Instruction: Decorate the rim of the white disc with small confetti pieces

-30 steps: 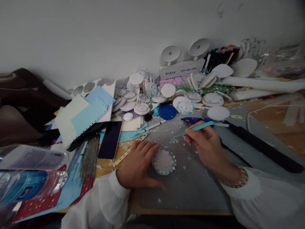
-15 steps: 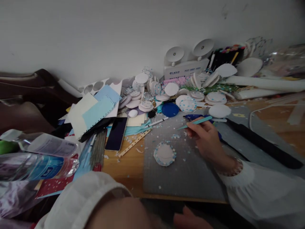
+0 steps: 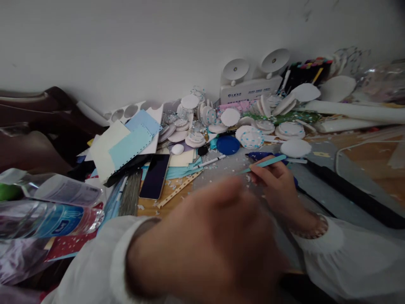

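My right hand [image 3: 280, 188] is closed on turquoise tweezers [image 3: 268, 161], whose thin tip points left over the grey mat [image 3: 325, 190]. A dark blue tool [image 3: 257, 155], partly covered by this hand, lies just behind the tweezers. My left hand [image 3: 209, 236] is raised large in front of the mat and smeared by motion, so its fingers do not show clearly. It hides the part of the mat where a small white disc edged in blue and white bits lay. Beyond the hands are a blue round lid [image 3: 228, 145] and a white disc [image 3: 296, 148].
Many white discs, some blue-dotted [image 3: 251, 137], crowd the back by a white box [image 3: 253, 88]. Left are a phone [image 3: 155, 176], paper sheets [image 3: 110, 141] and plastic bottles [image 3: 63, 221]. A long black bar [image 3: 357, 194] lies right. Paper scraps litter the mat.
My left hand has risen from the bottom edge to over the mat, covering the small decorated disc. My right hand still grips the tweezers in nearly the same place. The view has shifted slightly.
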### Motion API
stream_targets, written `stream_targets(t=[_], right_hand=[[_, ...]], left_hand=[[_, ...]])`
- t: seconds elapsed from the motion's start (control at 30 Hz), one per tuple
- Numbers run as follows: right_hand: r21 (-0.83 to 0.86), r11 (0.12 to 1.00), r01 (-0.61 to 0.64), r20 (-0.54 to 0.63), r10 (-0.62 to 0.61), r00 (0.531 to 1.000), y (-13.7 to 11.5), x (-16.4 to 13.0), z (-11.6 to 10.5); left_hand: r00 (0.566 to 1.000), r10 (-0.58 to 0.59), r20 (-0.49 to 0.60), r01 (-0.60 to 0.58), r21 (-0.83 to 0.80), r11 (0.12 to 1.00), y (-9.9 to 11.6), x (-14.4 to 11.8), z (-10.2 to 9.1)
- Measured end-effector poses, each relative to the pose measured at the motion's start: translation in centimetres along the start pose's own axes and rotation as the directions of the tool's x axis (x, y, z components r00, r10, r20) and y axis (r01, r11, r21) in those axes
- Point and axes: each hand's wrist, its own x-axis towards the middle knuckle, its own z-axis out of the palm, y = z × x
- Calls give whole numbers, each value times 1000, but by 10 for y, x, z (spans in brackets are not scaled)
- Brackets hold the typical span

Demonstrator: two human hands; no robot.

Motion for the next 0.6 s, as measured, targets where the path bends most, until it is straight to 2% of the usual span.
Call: stream_targets(t=[0.07,0.13,0.23,0.37,0.5,0.6], right_hand=[[-58,997,60,14,-59,998,-2,-1,0],[-108,987,117,12,-116,993,-5,-1,0],[-151,972,181,-4,-183,983,-6,-1,0],[-240,922,305,32,-307,951,-3,3,-5],[-431,704,565,234,-518,823,2,8,-16],[-523,567,636,365,-526,769,3,12,-20]], left_hand=[[990,80,120,-96,139,986,-29,6,2],[979,33,200,-82,245,966,-55,3,13],[965,-121,234,71,211,975,-81,-14,39],[949,-155,275,122,135,983,-95,-34,64],[954,-147,260,131,77,988,-104,-38,73],[962,-125,244,120,35,992,-109,-39,77]])
